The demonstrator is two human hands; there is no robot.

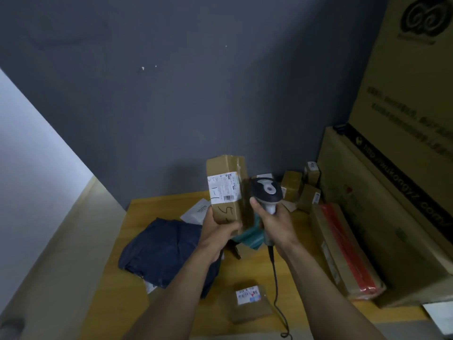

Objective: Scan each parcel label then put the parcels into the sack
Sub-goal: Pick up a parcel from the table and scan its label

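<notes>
In the head view, the person's left hand (217,231) grips the lower end of a tall cardboard parcel (226,212), thumb across the front face and fingers wrapped behind, where they are hidden. The parcel is held upright above the table (306,278), in front of the grey wall (171,106). Its white label (223,188) faces the camera, but the print is too blurred to read; a handwritten mark sits below it. Just right of the parcel, the right hand (275,223) is closed round the handle of a scanner (266,191), whose head points towards the parcel's side; the window end is turned away and cannot be seen. Its cable (274,276) drops from the handle and curls off the lower edge. On the table to the left lies a dark blue fabric bundle (161,249), possibly the sack, partly covered by the left forearm. A white mailer (197,211) pokes out behind it, and a teal bag (250,238) lies beneath the two hands, mostly hidden. Near the front edge rests a small flat parcel (250,305) with a blurred label on top. At the back right stand several small boxes (291,186), partly hidden by the scanner. A long box (343,251) with a red stripe lies against large cartons (397,192), which the frame cuts off at the right.
</notes>
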